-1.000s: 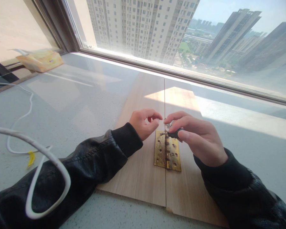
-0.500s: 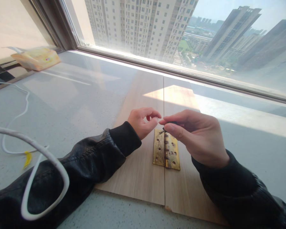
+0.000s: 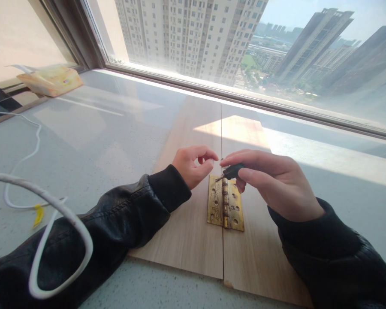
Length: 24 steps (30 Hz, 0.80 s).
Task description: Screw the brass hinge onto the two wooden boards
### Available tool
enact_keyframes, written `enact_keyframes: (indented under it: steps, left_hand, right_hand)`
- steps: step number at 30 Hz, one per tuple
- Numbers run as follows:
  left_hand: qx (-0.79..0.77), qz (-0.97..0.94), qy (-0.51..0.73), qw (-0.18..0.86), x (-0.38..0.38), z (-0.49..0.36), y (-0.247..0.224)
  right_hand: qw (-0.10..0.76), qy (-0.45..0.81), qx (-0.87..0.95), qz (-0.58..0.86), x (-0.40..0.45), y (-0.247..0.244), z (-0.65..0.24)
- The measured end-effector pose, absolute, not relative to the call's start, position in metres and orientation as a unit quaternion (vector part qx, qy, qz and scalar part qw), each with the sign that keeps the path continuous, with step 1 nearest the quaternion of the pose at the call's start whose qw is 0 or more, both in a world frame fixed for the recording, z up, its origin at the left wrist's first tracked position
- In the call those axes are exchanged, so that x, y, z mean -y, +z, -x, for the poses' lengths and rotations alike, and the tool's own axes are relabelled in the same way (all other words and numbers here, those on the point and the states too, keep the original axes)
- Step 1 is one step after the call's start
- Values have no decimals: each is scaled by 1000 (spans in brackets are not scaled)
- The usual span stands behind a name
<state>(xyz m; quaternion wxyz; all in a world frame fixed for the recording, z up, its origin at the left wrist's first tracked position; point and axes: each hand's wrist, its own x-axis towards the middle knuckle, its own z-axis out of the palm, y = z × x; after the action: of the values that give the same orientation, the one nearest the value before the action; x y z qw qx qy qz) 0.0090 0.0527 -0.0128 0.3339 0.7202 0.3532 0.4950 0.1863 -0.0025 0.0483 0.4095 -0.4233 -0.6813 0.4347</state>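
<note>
My right hand (image 3: 270, 178) grips a short screwdriver (image 3: 232, 171) by its black handle, between thumb and fingers. Its thin shaft slants down to the left, the tip at the upper left hole of a brass hinge (image 3: 225, 204). That worn hinge lies opened flat across the seam between two wooden boards (image 3: 193, 240), its knuckle along the seam. Just left of the screwdriver, my left hand (image 3: 194, 165) is closed, thumb and forefinger curled towards each other above the hinge's top edge. Whatever sits at its fingertips, if anything, is too small to make out.
A white cable (image 3: 64, 210) loops over my left sleeve, with a yellow tie (image 3: 37, 216) close by. A tissue pack (image 3: 53, 80) sits at the far left of the speckled white sill (image 3: 116, 128). The window frame (image 3: 186, 86) bounds the far side.
My right hand has shifted slightly right and its fingers have loosened around the screwdriver, so more of the handle and shaft shows. My left hand has stayed in place.
</note>
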Motion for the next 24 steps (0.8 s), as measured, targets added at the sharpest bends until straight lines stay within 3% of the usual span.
enact_keyframes:
  steps: [4,15,24]
  left_hand:
    - [-360,-719,489,338,-52,-8,-13]
    - [-358,-718,487,343,-52,-10,-11]
    - [-359,-722,487,335,-52,-10,-11]
  right_hand:
    - [366,416,711,433,6,59,-188]
    - [424,300,721,458,2,54,-176]
    - [359,449,711,406,0,58,-187]
